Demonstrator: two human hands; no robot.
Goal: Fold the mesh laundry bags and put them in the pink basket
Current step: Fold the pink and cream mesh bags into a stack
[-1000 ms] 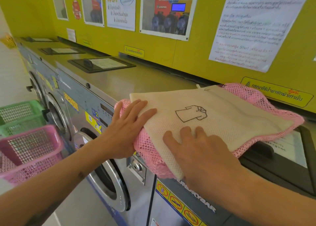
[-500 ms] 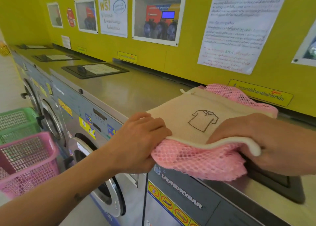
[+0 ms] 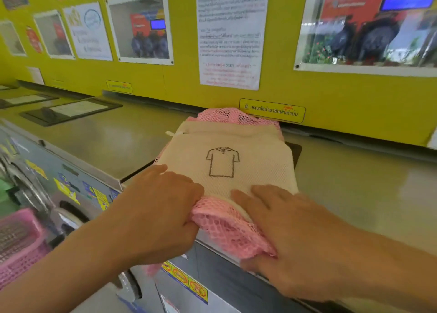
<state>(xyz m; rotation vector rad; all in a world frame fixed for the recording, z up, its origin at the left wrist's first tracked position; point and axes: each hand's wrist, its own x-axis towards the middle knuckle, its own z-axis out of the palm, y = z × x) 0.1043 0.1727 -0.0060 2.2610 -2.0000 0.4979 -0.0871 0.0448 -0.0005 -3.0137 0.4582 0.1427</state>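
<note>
Pink basket [image 3: 21, 244] sits low at far left, beside the washer fronts. Left hand [image 3: 156, 215] grips the near left edge of the stacked bags, fingers curled. Cream mesh bag [image 3: 224, 163] lies atop the pink mesh bag [image 3: 227, 230] on the machine top [image 3: 113, 137]. Right hand [image 3: 290, 237] presses flat, fingers spread, partly covering the pink mesh.
</note>
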